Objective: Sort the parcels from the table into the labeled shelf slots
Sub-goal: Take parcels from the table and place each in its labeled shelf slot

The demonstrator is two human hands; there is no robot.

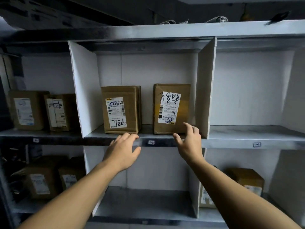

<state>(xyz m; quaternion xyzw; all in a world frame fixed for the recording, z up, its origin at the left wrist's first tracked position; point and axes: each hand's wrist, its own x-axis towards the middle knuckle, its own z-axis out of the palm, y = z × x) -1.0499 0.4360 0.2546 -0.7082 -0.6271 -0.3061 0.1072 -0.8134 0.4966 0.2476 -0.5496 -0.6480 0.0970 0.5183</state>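
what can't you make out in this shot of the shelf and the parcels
- Head view: fine print on the left parcel's label, too small.
- Head view: far-left slot tag, dark and blurred.
- Head view: lower-right parcel, partly hidden by the right forearm.
- Head view: whether the right hand touches the right parcel; its fingers cover the contact.
- Head view: bundles on the top board, cut off by its front edge.

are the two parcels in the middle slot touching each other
Apart: the head view shows bare wall between the left parcel and the right parcel.
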